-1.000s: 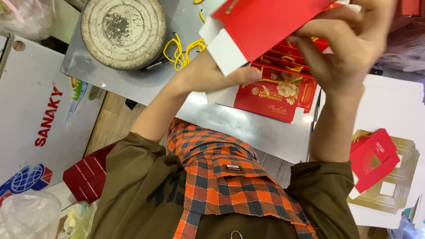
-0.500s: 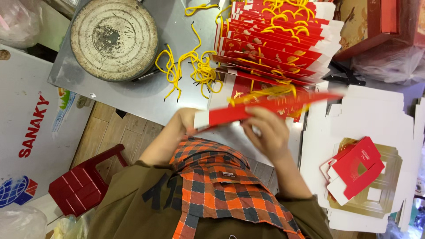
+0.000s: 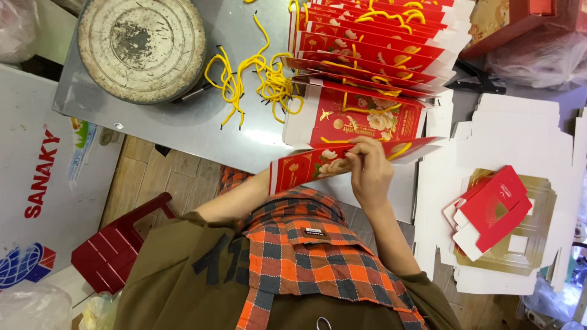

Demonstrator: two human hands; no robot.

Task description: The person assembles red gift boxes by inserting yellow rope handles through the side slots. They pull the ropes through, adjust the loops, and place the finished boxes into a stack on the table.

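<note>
— How far is the work with the bags, as you judge it?

— I think it is in the middle. On the grey metal tabletop (image 3: 183,131) there is already a long fanned stack of flat red paper bags with gold flowers (image 3: 373,43), and yellow cord handles show on many of them. So these look finished. A loose heap of yellow cord pieces with black tips (image 3: 257,82) lies beside the stack, so there is more to do.

— And the one in work now?

— It is the flat red paper bag with a flower print (image 3: 312,162), held above the near edge of the tabletop, just in front of the person's chest. The right hand (image 3: 367,168) is closed on it, the fingers pinching near its upper edge, where a bit of yellow cord shows. The left hand is hidden behind the bag; only the forearm is visible, so I cannot tell if it grips.

— Which way does this bag point?

— Its long axis runs from left to right across the view, rising slightly to the right. The white end points to the right, toward the flat white cardboard blanks (image 3: 513,140). We see it almost edge-on, tilted.

— What else is near?

— A round grey metal lid (image 3: 142,46) at the far left of the tabletop, and a small folded red box (image 3: 492,211) on the blanks.
</note>
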